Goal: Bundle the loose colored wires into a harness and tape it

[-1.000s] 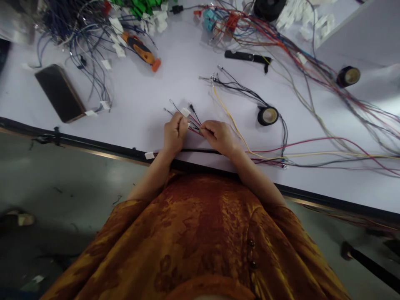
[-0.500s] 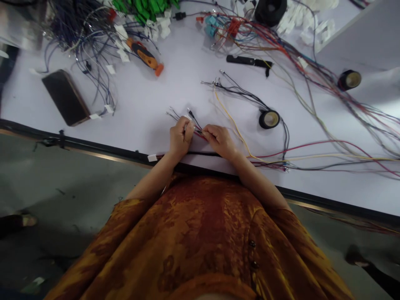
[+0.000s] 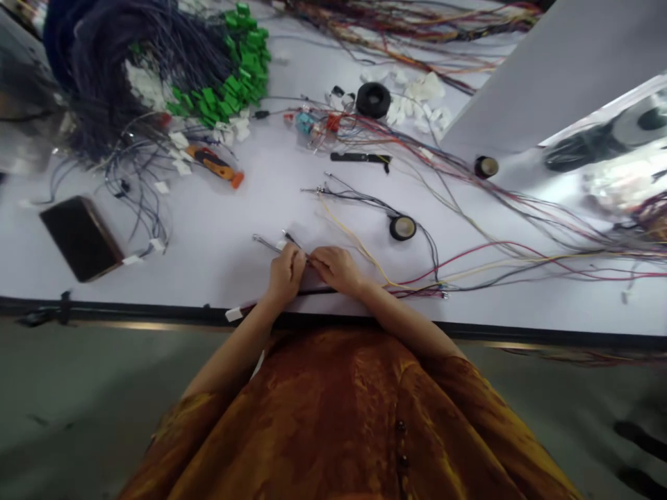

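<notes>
Several thin wires (image 3: 269,242) sit pinched in the left hand (image 3: 285,276) and right hand (image 3: 336,269), both closed narrowly, near the table (image 3: 208,278) edge; a big dark wire bundle (image 3: 130,62) lies untouched beyond.

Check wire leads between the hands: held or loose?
Held: the wire leads run into the left hand, which is closed; the right hand sits beside it, its hold unclear.

The view has lifted and swung, so the table edge (image 3: 156,305) now runs level instead of slanting, a heap of green connectors (image 3: 229,83) shows more fully, and the left hand (image 3: 285,276) and right hand (image 3: 336,269) sit closer together beside the thin wires (image 3: 271,243).
</notes>
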Available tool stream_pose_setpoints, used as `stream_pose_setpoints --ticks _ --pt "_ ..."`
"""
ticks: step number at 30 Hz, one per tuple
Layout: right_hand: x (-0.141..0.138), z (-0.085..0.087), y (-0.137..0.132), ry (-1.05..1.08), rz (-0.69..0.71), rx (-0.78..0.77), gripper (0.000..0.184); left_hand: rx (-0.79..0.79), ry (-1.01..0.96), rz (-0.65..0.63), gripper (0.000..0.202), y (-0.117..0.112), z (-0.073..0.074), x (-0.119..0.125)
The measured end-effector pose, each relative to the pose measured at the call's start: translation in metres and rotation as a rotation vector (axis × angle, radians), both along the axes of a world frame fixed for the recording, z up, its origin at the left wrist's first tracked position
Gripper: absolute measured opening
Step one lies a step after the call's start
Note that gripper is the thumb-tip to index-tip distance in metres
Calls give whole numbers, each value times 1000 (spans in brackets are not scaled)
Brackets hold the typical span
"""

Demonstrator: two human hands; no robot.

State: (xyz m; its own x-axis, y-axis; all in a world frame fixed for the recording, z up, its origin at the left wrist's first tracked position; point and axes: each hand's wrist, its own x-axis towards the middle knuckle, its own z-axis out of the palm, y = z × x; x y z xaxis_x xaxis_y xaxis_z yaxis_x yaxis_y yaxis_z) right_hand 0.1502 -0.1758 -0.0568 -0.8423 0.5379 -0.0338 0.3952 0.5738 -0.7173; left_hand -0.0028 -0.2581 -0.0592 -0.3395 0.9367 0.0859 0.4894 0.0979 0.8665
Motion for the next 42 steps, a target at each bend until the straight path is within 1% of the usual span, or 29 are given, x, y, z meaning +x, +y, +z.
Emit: stream_pose_setpoints --ticks 4,5,8,11,13,14,16,17,18,19,21,23,25,26,27,28,29,30,31,32,34,35,36,37,38,40,41,42 --pt "0 7 -1 -8 2 51 29 -58 -242 55 43 0 0 -1" --pt "0 10 -1 -27 -3 73 30 -67 -267 71 43 -1 2 0" --pt "-2 18 -2 -115 -51 154 31 -60 -180 107 34 -7 5 6" --pt "-2 20 -9 -166 -100 193 32 2 -105 169 29 -14 5 16" --pt "0 19 -13 -114 -84 184 31 96 -67 238 33 -17 2 21" --pt "3 19 -14 -54 -75 174 29 134 -60 266 36 -17 -1 23" --pt "10 21 -5 111 -84 159 26 143 -117 283 39 -18 -5 23" --pt "14 23 6 192 -115 163 26 121 -180 278 40 -17 -7 23" --pt "18 27 24 258 -163 182 26 93 -255 272 40 -16 -9 22" --pt "22 31 47 299 -225 215 27 66 -324 268 39 -14 -10 22" --pt "29 41 108 273 -383 345 29 44 -396 267 38 -11 -10 21" --pt "32 51 177 95 -518 476 34 47 -400 275 38 -8 -8 21" --pt "31 59 239 -109 -611 548 50 50 -391 276 40 -6 -5 22" --pt "30 62 264 -195 -648 565 56 47 -399 275 40 -6 -4 22" --pt "28 64 285 -283 -664 543 59 38 -417 271 41 -5 -4 22" --pt "27 66 302 -348 -669 486 56 27 -438 270 41 -5 -3 22" --pt "28 69 315 -379 -662 407 48 13 -460 271 41 -5 -3 22" --pt "29 72 325 -361 -661 327 37 1 -479 272 40 -5 -3 22" --pt "33 77 333 -283 -685 275 28 -10 -489 271 41 -5 -2 22" --pt "37 82 338 -142 -739 275 28 -18 -492 268 41 -4 -1 22" --pt "49 95 341 212 -892 406 43 -29 -490 256 43 -3 1 21" --pt "54 101 337 340 -941 486 50 -32 -490 249 43 -2 2 21" --pt "59 106 331 405 -943 546 54 -32 -491 245 44 -2 3 21" --pt "63 110 321 412 -899 573 56 -32 -494 239 43 -2 4 21" --pt "65 111 309 359 -825 564 54 -31 -497 236 43 -2 5 21" --pt "69 107 282 142 -681 498 46 -32 -507 227 42 -3 5 20" --pt "72 103 270 -6 -644 468 42 -33 -514 220 41 -4 4 20" --pt "75 99 260 -163 -637 442 39 -31 -516 215 41 -5 3 20"
